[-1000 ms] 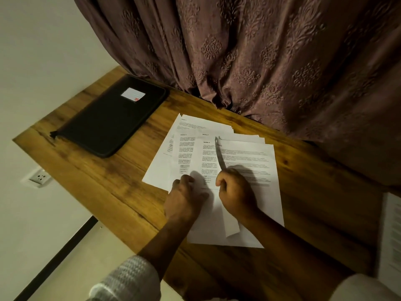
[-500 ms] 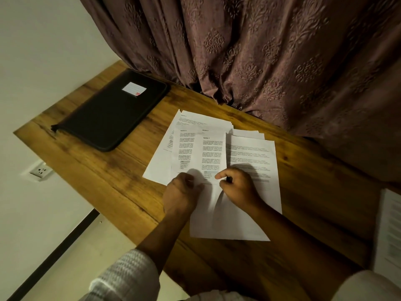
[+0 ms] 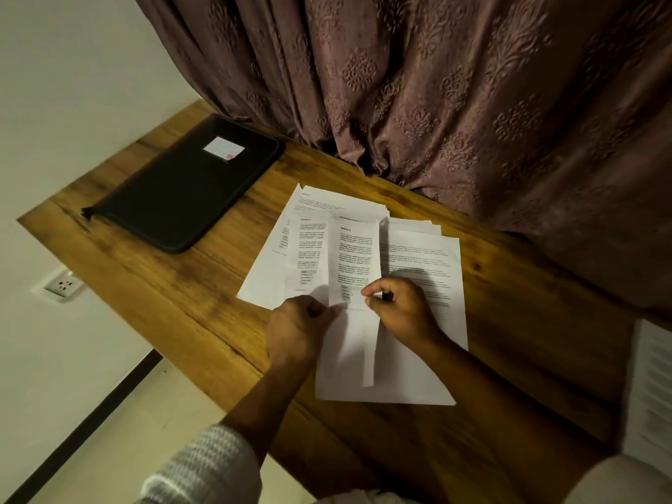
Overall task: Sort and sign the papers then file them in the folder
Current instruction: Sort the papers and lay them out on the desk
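Several printed papers (image 3: 422, 256) lie fanned out on the wooden table (image 3: 163, 285). The top sheet (image 3: 354, 263) shows as a narrow strip, its right side curled up. My left hand (image 3: 296, 331) is curled at that sheet's lower left edge and pinches it. My right hand (image 3: 403, 311) rests on its right edge, fingers closed on a small dark pen (image 3: 387, 295) of which only the tip shows. The black folder (image 3: 182, 191) lies closed at the far left, with a white label on it, apart from both hands.
A heavy patterned curtain (image 3: 454, 103) hangs along the table's far side. Another stack of printed sheets (image 3: 651, 394) lies at the right edge. The table's left edge drops to the floor, and a wall socket (image 3: 63, 285) sits below it.
My right hand turned a sheet that stood on edge over to the left, onto the middle of the pile. My left hand stayed at the pile's lower left. The view shifted slightly.
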